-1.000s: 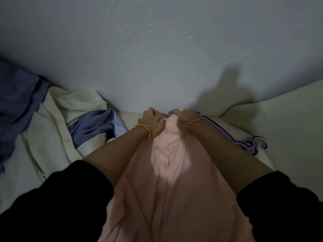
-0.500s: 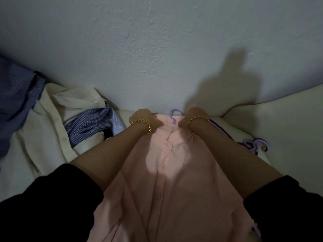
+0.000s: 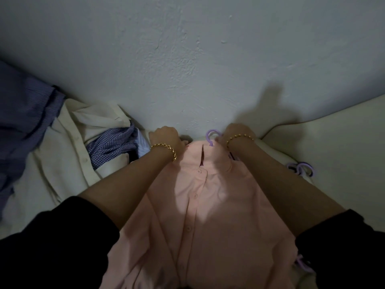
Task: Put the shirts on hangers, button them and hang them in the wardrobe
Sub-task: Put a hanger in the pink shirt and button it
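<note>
A pink shirt (image 3: 200,215) lies face up on the bed, its front placket buttoned up to just under the collar. The hook of a purple hanger (image 3: 211,136) sticks out of the collar toward the wall. My left hand (image 3: 165,136) grips the left side of the collar, fingers curled. My right hand (image 3: 237,133) grips the right side of the collar beside the hook. Both wrists wear gold bracelets. The fingertips are hidden behind the hands.
A cream shirt (image 3: 68,151), a blue checked shirt (image 3: 112,147) and a blue striped shirt (image 3: 23,113) are heaped at the left. Spare purple hangers (image 3: 300,168) lie at the right. A white wall (image 3: 187,69) runs close behind the bed (image 3: 343,153).
My hands have moved apart from the collar's middle to its two sides. The purple hanger hook now shows between them.
</note>
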